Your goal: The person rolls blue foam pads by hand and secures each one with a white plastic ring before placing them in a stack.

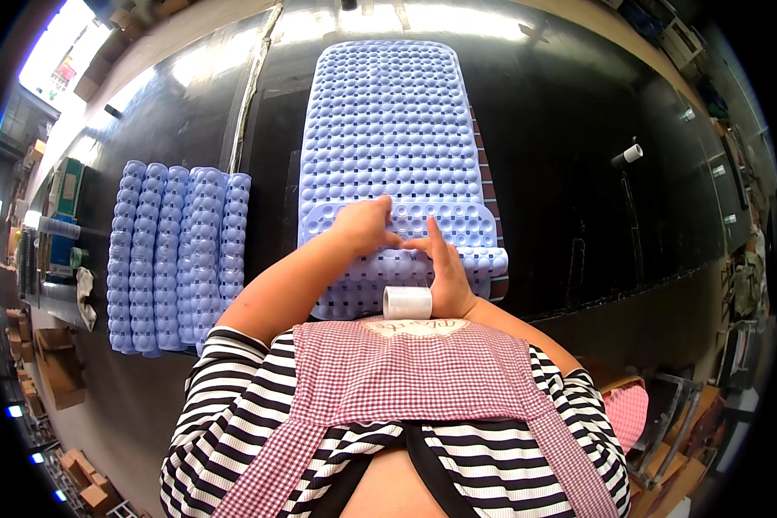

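A light-blue bumpy bath mat (390,129) lies lengthwise before me, its near end folded over into a thick roll (457,262). My left hand (364,227) rests on the folded end with its fingers curled in; what they hold, if anything, is hidden. Against the same fold is my right hand (447,269), its index finger stretched away from me and its thumb reaching toward the left hand's thumb. The two hands almost meet. A roll of clear tape (407,303) sits at the heel of my right hand, close to my apron.
Several rolled blue mats (177,259) stand side by side at the left on the black table (570,164). More mats seem to lie beneath the flat one. A small white roll (633,153) lies at the right. Boxes (65,192) and a cloth (85,296) are at the left edge.
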Action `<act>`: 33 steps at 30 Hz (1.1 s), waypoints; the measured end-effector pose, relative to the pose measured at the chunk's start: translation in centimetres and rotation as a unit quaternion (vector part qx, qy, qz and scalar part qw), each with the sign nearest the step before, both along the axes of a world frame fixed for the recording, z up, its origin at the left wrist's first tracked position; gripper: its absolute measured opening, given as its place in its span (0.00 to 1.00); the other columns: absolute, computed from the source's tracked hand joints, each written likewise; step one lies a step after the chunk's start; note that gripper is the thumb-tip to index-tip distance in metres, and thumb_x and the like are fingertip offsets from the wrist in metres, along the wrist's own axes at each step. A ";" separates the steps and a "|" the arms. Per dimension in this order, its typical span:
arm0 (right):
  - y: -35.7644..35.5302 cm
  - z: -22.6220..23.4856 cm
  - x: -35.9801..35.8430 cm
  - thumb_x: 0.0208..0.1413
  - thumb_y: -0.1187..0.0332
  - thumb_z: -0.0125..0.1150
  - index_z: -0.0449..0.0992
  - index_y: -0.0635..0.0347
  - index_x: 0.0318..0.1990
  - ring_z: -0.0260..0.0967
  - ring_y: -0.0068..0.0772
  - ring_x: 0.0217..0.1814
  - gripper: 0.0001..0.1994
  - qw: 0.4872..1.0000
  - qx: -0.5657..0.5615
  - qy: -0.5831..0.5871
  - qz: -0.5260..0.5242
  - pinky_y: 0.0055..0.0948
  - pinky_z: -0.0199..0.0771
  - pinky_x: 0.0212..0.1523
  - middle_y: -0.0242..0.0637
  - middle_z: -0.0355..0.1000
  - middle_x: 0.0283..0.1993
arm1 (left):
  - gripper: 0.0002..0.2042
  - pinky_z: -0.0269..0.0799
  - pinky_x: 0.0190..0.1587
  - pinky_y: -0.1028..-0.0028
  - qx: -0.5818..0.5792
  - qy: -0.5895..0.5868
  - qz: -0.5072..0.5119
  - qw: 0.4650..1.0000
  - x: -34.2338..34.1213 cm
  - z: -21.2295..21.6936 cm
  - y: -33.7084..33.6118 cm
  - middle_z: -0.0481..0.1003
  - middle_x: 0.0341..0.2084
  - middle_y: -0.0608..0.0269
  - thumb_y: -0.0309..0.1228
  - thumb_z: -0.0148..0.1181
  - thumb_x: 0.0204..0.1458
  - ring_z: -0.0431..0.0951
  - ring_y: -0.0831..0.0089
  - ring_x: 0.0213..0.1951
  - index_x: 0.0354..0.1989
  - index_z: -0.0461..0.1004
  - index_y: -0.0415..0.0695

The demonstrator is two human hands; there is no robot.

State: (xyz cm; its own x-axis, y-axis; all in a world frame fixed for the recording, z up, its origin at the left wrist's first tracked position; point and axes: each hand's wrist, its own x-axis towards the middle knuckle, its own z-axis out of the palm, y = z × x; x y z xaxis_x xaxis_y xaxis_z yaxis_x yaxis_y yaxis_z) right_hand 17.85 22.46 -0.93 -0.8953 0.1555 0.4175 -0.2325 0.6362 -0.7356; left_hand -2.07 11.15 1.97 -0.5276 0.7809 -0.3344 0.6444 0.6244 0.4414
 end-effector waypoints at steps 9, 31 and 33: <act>3.6 -0.5 -7.2 0.48 0.57 0.75 0.48 0.65 0.77 0.81 0.50 0.47 0.53 0.992 -0.052 -0.110 -0.031 0.43 0.76 0.53 0.44 0.82 0.41 | 0.13 0.75 0.43 0.62 0.140 -0.079 0.169 0.972 -1.3 2.0 -5.5 0.82 0.32 0.57 0.31 0.72 0.50 0.82 0.62 0.39 0.42 0.78 0.42; 6.4 -1.0 -12.9 0.53 0.62 0.69 0.81 0.58 0.55 0.70 0.45 0.69 0.22 0.995 0.095 0.036 0.023 0.48 0.58 0.75 0.45 0.77 0.61 | 0.32 0.60 0.66 0.57 0.058 0.142 -0.087 0.984 -10.5 0.5 3.6 0.71 0.55 0.57 0.43 0.73 0.43 0.68 0.56 0.61 0.59 0.74 0.50; 7.8 -1.3 -15.8 0.54 0.64 0.67 0.82 0.57 0.54 0.73 0.46 0.65 0.19 0.997 0.061 0.039 -0.005 0.45 0.65 0.70 0.46 0.79 0.58 | 0.27 0.60 0.64 0.58 0.107 0.202 -0.135 0.964 -11.5 0.0 3.8 0.74 0.50 0.60 0.40 0.68 0.47 0.70 0.59 0.58 0.58 0.76 0.51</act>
State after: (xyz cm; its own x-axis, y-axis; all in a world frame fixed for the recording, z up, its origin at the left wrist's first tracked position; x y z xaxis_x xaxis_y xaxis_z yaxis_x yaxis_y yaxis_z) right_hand 2.00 30.26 -2.19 -0.8578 0.1082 0.5024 -0.2791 0.7228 -0.6322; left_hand -13.59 14.96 1.95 -0.3497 0.9360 0.0400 0.9168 0.3332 0.2201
